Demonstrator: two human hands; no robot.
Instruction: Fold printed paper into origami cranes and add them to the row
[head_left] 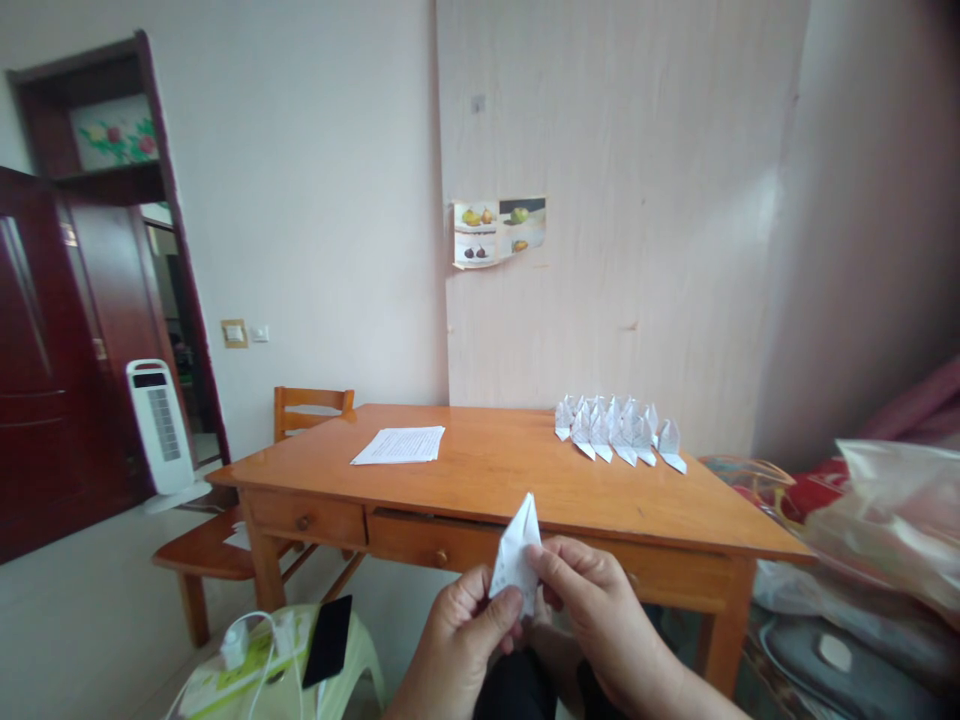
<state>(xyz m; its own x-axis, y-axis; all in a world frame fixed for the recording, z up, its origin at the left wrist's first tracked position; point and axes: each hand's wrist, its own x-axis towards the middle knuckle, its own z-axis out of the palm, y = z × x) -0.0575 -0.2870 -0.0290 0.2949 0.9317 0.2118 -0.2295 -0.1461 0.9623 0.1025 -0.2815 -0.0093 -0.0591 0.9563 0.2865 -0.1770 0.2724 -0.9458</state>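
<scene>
Between my two hands, in front of the table's near edge, is a folded white paper (pixel 517 545) with its pointed tip upward. My left hand (pixel 469 620) pinches its lower left part between thumb and fingers. The thumb and fingers of my right hand (pixel 589 590) grip its right side. Faint print shows low on the paper; my fingers hide its bottom. Several similar folded paper pieces (pixel 622 437) stand in rows at the table's back right. A stack of printed sheets (pixel 400 444) lies flat on the table's left half.
The wooden table (pixel 480 480) has drawers along its front. At lower left a green stool (pixel 364 655) bears a black phone (pixel 328 640) and white chargers with cables. A wooden chair (pixel 313 402) stands behind the table's left end. Plastic bags (pixel 892 520) are piled at right.
</scene>
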